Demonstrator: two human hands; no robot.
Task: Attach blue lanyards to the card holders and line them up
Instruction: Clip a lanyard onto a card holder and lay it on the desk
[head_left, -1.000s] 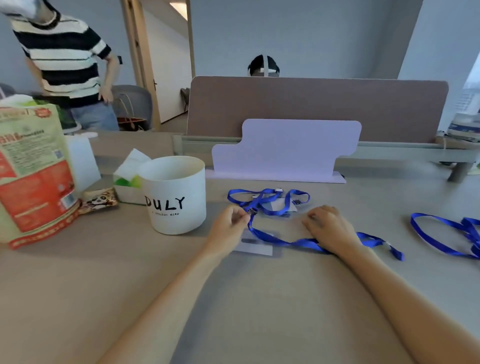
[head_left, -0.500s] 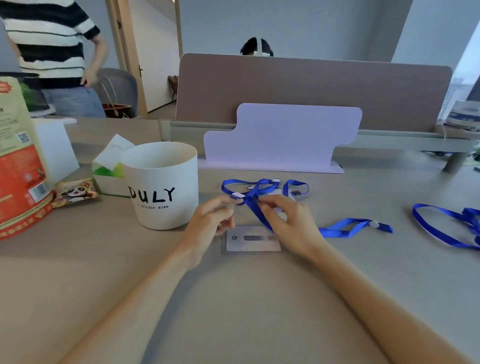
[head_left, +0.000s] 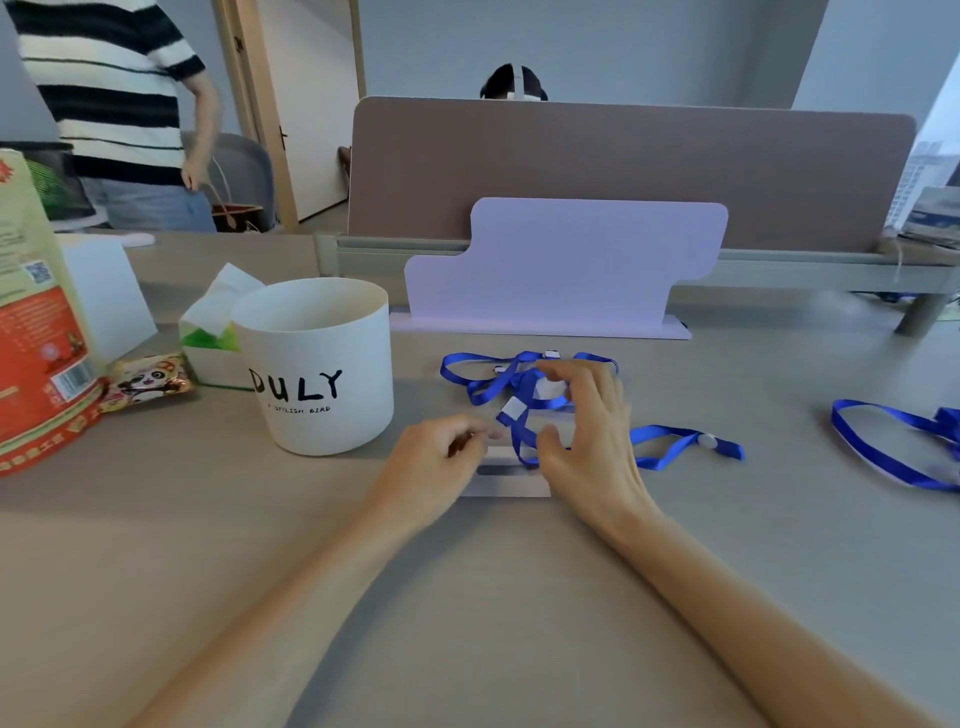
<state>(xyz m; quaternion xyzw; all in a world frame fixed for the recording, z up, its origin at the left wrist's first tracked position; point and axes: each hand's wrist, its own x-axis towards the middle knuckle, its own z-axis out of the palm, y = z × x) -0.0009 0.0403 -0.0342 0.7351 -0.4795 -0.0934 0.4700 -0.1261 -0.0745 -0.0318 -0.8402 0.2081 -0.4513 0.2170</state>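
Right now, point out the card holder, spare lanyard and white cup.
card holder (head_left: 509, 486): head view, bare lower edge between the hands
spare lanyard (head_left: 878, 452): head view, near strand
white cup (head_left: 322, 374): head view, printed front wall

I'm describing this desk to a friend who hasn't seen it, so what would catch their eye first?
The bright blue lanyard tangled mid-desk stands out first, with the left hand beside it, the right hand arched over it and a card holder between them. Then the big white DULY bucket to its left, and a second blue lanyard at the right edge.
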